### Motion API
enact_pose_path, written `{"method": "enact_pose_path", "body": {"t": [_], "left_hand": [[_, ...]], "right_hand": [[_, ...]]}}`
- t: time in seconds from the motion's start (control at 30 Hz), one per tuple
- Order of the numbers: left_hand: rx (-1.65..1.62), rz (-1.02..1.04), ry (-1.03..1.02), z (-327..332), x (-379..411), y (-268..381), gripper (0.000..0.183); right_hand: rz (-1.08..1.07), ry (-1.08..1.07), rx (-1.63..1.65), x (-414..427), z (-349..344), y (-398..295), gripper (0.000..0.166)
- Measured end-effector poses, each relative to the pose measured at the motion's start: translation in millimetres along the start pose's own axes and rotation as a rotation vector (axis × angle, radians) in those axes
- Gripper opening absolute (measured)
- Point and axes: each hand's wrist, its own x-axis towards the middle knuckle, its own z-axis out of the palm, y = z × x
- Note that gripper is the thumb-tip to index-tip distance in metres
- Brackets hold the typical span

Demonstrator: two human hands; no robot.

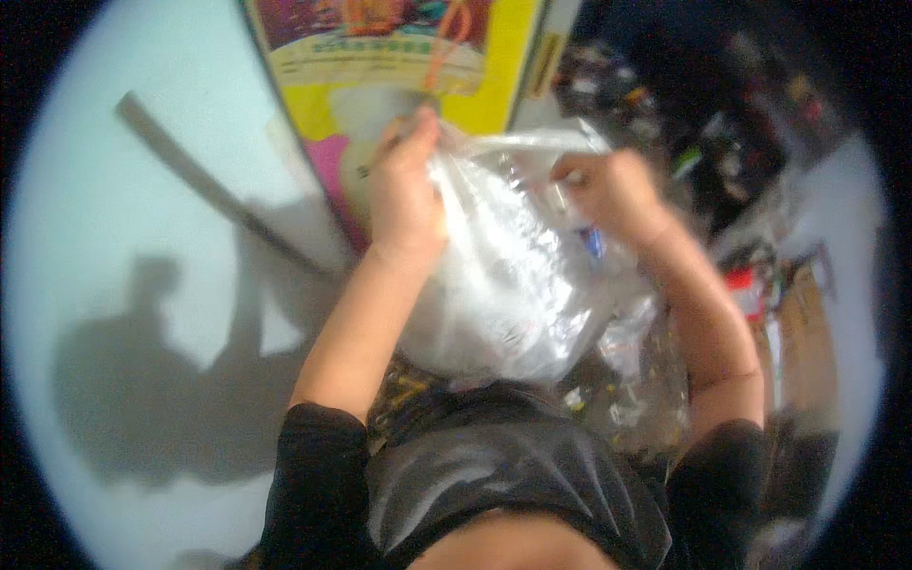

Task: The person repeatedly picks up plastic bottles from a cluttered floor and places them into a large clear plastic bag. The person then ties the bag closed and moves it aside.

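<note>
A clear plastic bag (506, 271) hangs in front of my body, wrinkled and shiny with glare. My left hand (410, 185) grips its upper left edge, thumb on top. On the upper right side, my right hand (613, 189) has its fingers curled closed at the bag's rim. A small blue item (593, 242) shows just below my right hand; whether it lies inside the bag or behind it, I cannot tell. Both hands are slightly blurred.
Behind my left hand stands a framed yellow poster (499, 71) with pictures and writing. A pale wall (185, 64) with a dark strip (206, 185) lies to the left. Mixed items in clear packaging (627, 399) lie below the bag. Cardboard (805, 342) and dark clutter (741, 157) are on the right.
</note>
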Motion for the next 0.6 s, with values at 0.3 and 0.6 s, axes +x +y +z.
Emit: {"method": "enact_pose_path", "body": {"t": [0.3, 0.6], "left_hand": [[-0.210, 0.007, -0.005, 102.5, -19.8, 3.7, 0.022], [0.357, -0.073, 0.001, 48.3, -63.5, -60.8, 0.010]], "right_hand": [[0.385, 0.242, 0.281, 25.4, -155.6, 62.2, 0.014], [0.128, -0.087, 0.561, -0.7, -17.8, 115.3, 0.053]]}}
